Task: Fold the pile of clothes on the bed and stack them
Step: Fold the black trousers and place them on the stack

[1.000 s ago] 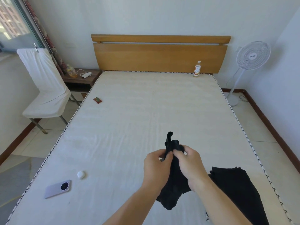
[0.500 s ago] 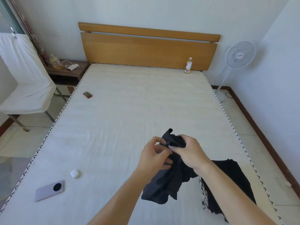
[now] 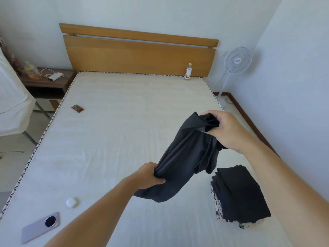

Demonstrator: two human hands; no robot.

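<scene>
Showing head view, single frame: two bare hands hold one dark garment (image 3: 187, 157) in the air over a bare mattress (image 3: 115, 139). L hand (image 3: 149, 175), at approx. 6 o'clock of frame centre, has fingers curled round a bunched lower part of the fabric; thumb lies on top of the fold. R hand (image 3: 226, 129), at approx. 3 o'clock, grips the upper bunched end w/ fingers wrapped over it, knuckles toward the fan. Garment stretches diagonally between both hands, upper end at R, lower end at L; loose tail hangs below L hand, at 6 o'clock of it, clear of the mattress as far as visible. Garment type cannot be told.

Stack of folded clothes (image 3: 238, 193) lies on the mattress at approx. 4–5 o'clock, under the R forearm; dark piece on top, a black-and-white patterned piece showing at its lower edges.

Other items on mattress: phone (image 3: 41, 227) face down at 7–8 o'clock, near the lower L corner; white earbud case (image 3: 72, 202) just beside it, toward 1 o'clock of the phone; small red packet (image 3: 77, 108) at 10 o'clock; bottle (image 3: 188, 71) upright at 1 o'clock against the wooden headboard (image 3: 138, 54). Off the bed: standing fan (image 3: 237, 59) at 2 o'clock, nightstand (image 3: 46, 81) at 10 o'clock, white-covered chair (image 3: 12, 104) at 9 o'clock.
</scene>
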